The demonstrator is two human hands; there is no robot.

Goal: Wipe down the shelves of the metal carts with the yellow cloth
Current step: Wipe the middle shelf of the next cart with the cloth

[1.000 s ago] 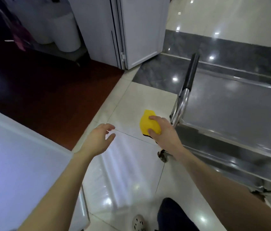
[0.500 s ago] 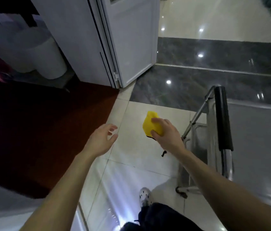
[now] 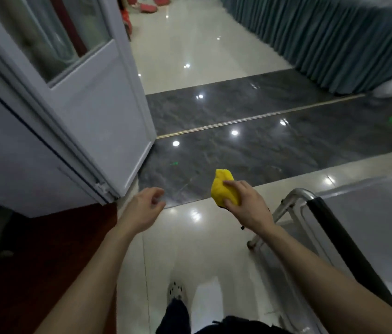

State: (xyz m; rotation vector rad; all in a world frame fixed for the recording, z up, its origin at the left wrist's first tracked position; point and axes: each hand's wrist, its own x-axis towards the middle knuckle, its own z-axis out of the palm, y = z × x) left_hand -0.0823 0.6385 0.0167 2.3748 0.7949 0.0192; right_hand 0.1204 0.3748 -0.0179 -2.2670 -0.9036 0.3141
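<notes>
Two arms are reaching out over the shiny floor [image 3: 190,249]. The right hand [image 3: 248,203] is squeezing the yellow cloth [image 3: 222,189], with its fingers curled round it. The left hand [image 3: 142,208], beside it on the left, is holding nothing, and its fingers are hanging loosely bent. The metal cart [image 3: 370,213] is standing near the right hand's right side, not touching it.

glossy tile floor [image 3: 204,51], white door [image 3: 108,112]
</notes>
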